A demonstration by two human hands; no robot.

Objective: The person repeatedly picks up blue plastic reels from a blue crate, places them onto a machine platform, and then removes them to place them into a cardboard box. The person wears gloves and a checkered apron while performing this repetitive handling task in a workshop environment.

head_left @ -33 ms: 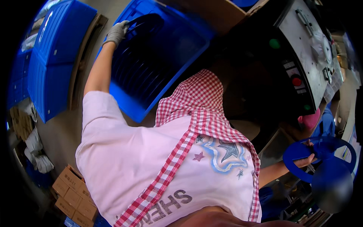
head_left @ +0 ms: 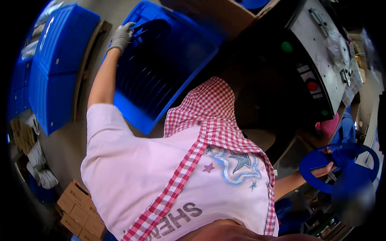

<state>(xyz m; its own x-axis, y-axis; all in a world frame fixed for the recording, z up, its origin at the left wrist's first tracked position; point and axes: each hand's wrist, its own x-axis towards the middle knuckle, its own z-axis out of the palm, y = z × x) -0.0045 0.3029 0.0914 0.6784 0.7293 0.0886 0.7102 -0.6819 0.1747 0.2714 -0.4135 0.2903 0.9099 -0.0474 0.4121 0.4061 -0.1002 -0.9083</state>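
Note:
My left hand (head_left: 122,36), in a grey glove, is stretched out and grips the rim of a large blue plastic crate (head_left: 177,52), which stands tilted with its ribbed inside facing me. My right hand (head_left: 323,170), bare, holds a blue ring-shaped plastic part (head_left: 341,158) at the lower right, with the fingers wrapped under its rim. My pink shirt and red checked cloth (head_left: 209,108) fill the middle of the view and hide what lies below them.
A dark machine with a grey panel (head_left: 321,44), a red button (head_left: 312,86) and a green button (head_left: 286,47) stands at the right. Stacked blue crates (head_left: 56,68) stand on the left. Cardboard boxes (head_left: 78,213) lie at the lower left, and a pink object (head_left: 327,125) sits beside the machine.

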